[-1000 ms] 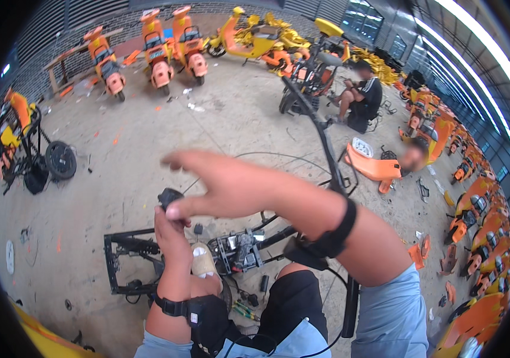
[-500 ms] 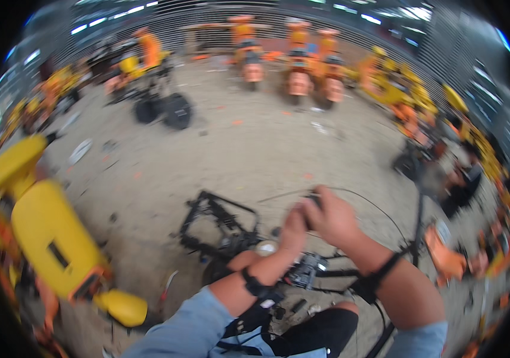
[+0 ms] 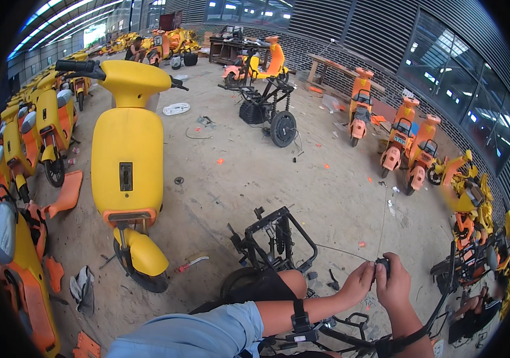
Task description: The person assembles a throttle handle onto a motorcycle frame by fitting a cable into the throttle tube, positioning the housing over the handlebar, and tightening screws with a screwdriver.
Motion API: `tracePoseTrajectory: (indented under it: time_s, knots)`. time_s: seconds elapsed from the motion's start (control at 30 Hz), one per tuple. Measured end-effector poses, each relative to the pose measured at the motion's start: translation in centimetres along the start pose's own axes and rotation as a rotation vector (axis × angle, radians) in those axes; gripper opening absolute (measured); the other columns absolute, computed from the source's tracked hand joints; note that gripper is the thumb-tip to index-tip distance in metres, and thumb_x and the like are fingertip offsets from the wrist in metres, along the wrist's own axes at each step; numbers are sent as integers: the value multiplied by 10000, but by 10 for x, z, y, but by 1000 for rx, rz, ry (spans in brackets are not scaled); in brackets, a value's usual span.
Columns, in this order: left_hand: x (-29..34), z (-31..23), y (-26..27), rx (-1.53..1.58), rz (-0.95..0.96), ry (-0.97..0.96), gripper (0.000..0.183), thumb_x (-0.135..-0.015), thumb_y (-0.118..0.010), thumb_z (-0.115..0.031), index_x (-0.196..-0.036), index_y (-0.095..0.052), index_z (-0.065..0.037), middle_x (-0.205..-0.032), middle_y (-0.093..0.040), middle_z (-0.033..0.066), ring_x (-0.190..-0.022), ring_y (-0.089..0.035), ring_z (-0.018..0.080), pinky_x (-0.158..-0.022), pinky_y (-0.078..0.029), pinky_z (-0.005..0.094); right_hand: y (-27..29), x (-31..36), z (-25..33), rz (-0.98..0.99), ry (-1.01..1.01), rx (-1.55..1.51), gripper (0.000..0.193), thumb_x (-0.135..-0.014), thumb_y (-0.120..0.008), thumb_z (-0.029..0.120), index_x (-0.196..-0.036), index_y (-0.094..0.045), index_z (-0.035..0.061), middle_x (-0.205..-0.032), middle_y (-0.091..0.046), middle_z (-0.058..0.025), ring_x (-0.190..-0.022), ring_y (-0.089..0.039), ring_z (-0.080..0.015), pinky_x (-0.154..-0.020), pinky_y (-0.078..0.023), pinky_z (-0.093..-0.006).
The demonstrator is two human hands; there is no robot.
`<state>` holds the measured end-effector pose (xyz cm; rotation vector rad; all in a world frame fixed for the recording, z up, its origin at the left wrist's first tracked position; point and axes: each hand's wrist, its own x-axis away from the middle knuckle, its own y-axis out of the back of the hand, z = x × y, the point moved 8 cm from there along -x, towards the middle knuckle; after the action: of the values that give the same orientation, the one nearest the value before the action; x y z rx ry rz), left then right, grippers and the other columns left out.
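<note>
My left hand (image 3: 357, 287) and my right hand (image 3: 396, 283) meet to the right of centre. Both are closed around a small black part (image 3: 382, 266), its kind mostly covered by fingers. A thin dark cable (image 3: 344, 249) runs left from near the hands toward the bare black scooter frame (image 3: 280, 240). That frame stands just in front of my knee. Black handlebar tubing (image 3: 350, 341) lies below my forearms, partly hidden by them.
A yellow scooter (image 3: 128, 155) stands close on the left. A stripped scooter chassis (image 3: 270, 113) with a wheel is farther ahead. Orange scooters (image 3: 393, 143) line the right wall. A red-handled tool (image 3: 190, 264) lies on the floor. Another person (image 3: 476, 313) sits at the far right.
The view has swung left, so the yellow scooter shows fully and my hands appear farther right and lower. Both hands still hold the black part together.
</note>
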<state>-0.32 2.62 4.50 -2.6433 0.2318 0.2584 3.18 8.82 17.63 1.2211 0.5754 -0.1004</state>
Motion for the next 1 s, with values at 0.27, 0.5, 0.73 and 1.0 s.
tracePoseTrajectory:
  time_s: [0.27,0.5,0.73,1.0]
  knots:
    - [9,16,-15,212,82,237,457,-1096,-325,-411,-1170,-566,-30,-772,-482,-12,-637,-423,81,-580,-376,266,-4,-17,1,193,-11,25,258,-940,-627,288,-1056,-613,57,-813,-679,-207,-755,-669,-413,-658,-515,-469]
    - [14,52,22,-34,106,29,436,-1092,-293,-436,-974,-505,-73,-733,-490,5,-668,-458,86,-609,-411,296,-26,-16,11,460,-108,160,410,-903,-669,421,-1013,-584,35,-808,-683,-215,-761,-665,-430,-654,-522,-501]
    - [22,66,-6,50,219,233,562,-1102,-178,-441,-1247,-512,-14,-1130,-612,116,-1053,-586,165,-925,-465,324,-23,1,-24,549,-226,176,395,-924,-619,398,-956,-584,6,-795,-688,-212,-762,-677,-421,-670,-535,-501]
    - [9,64,-5,376,358,286,487,-1086,-299,-457,-1139,-551,-45,-1015,-627,48,-929,-577,134,-779,-463,292,-25,9,-37,549,-284,102,372,-915,-632,372,-1029,-555,26,-856,-677,-200,-849,-662,-420,-738,-512,-512]
